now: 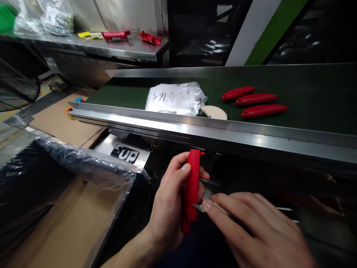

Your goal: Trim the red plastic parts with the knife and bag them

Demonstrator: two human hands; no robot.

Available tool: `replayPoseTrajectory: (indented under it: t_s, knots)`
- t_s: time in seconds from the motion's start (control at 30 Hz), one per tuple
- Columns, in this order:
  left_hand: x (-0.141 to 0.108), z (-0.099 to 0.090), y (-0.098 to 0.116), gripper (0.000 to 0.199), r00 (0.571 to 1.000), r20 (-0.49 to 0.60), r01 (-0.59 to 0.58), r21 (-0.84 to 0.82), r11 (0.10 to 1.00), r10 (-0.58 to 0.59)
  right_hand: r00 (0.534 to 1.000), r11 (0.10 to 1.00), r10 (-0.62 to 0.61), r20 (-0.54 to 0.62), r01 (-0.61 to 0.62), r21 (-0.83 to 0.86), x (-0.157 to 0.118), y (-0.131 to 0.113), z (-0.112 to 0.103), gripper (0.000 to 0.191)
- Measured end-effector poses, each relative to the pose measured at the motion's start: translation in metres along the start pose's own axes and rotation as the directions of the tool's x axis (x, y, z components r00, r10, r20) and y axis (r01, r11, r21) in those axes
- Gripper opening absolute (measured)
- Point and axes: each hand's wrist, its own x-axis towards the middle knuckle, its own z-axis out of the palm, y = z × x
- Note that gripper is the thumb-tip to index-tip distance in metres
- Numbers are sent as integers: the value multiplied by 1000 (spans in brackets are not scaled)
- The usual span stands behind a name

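Note:
My left hand [170, 197] is wrapped round a long red plastic part [193, 182], held nearly upright in front of the conveyor's edge. Its thumb presses on the near face, and fingertips show on the far side. My right hand [251, 219] grips a small knife [198, 207] with a pointed metal blade. The blade tip touches or nearly touches the lower right edge of the red part. Most of the knife's handle is hidden by my right fingers.
Several red parts [256, 99], a plastic bag [174, 97] and a beige disc [214, 112] lie on the green conveyor [122, 91]. Its metal rail [240, 134] runs beyond my hands. A plastic-lined box [122, 175] stands left. Two red pieces [115, 35] rest on a metal shelf [139, 50].

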Motion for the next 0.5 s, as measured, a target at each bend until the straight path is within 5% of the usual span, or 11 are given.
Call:
replayPoseTrajectory:
  t_s: [0.23, 0.4, 0.5]
  knots:
    - [9, 4, 7, 21, 999, 46, 8, -76, 997, -4, 996, 1000, 12, -84, -10, 19, 2, -10, 2, 26]
    - [11, 5, 10, 22, 1000, 23, -1, -62, 998, 3, 978, 977, 143, -154, -114, 181, -4, -2, -8, 41]
    - [10, 4, 9, 21, 1000, 12, 26, -46, 999, -25, 986, 985, 105, -127, -86, 146, -4, 7, -14, 46]
